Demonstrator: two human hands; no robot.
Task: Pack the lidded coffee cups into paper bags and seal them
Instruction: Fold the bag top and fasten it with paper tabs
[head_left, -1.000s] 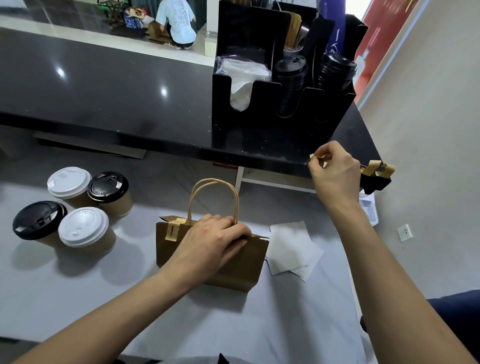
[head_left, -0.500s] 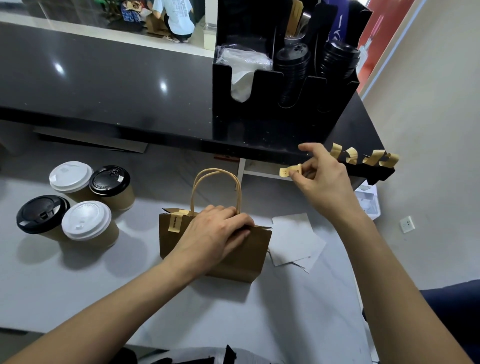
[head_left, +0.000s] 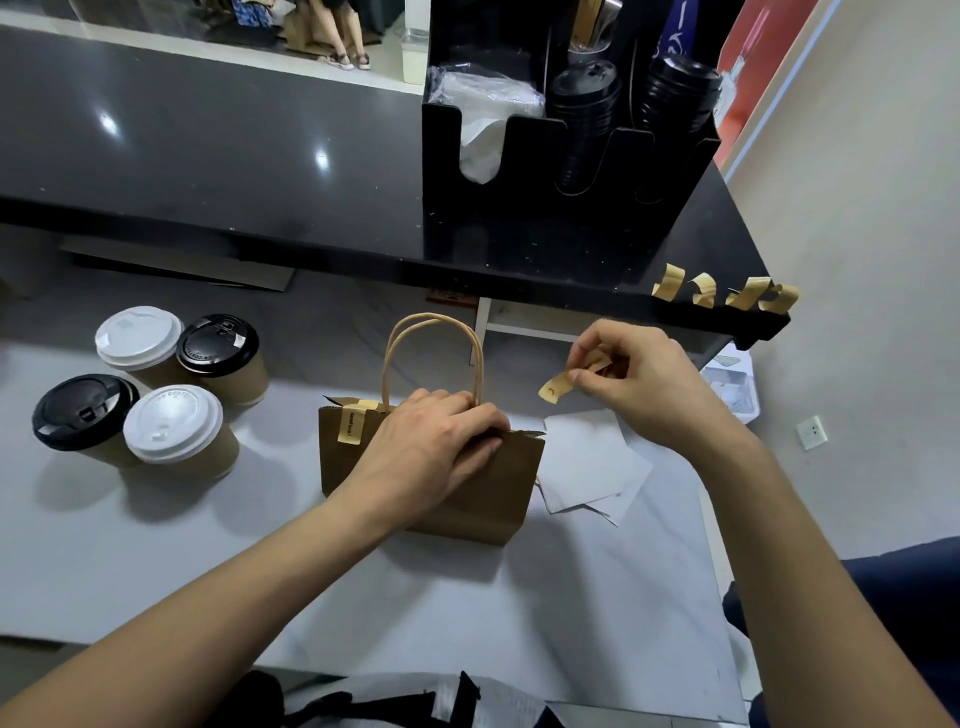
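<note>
A brown paper bag (head_left: 483, 493) with twisted handles stands on the white table, its top folded shut. One tan sticker (head_left: 352, 423) seals its left part. My left hand (head_left: 434, 447) grips the bag's top edge near the middle and pinches it closed. My right hand (head_left: 639, 384) hovers just right of the handles and pinches a loose tan sticker strip (head_left: 556, 387). Several lidded kraft coffee cups stand at the left: two with white lids (head_left: 174, 423) (head_left: 139, 338) and two with black lids (head_left: 85, 410) (head_left: 218, 343).
Several more sticker strips (head_left: 722, 293) hang from the black counter's edge (head_left: 571, 299) at the right. A black organiser (head_left: 519, 208) with napkins and stacked lids stands on the counter. White paper sheets (head_left: 587, 467) lie right of the bag.
My right hand pulled a sticker strip off the counter edge and brought it down and left toward the bag. My left hand stayed on the bag's top.
</note>
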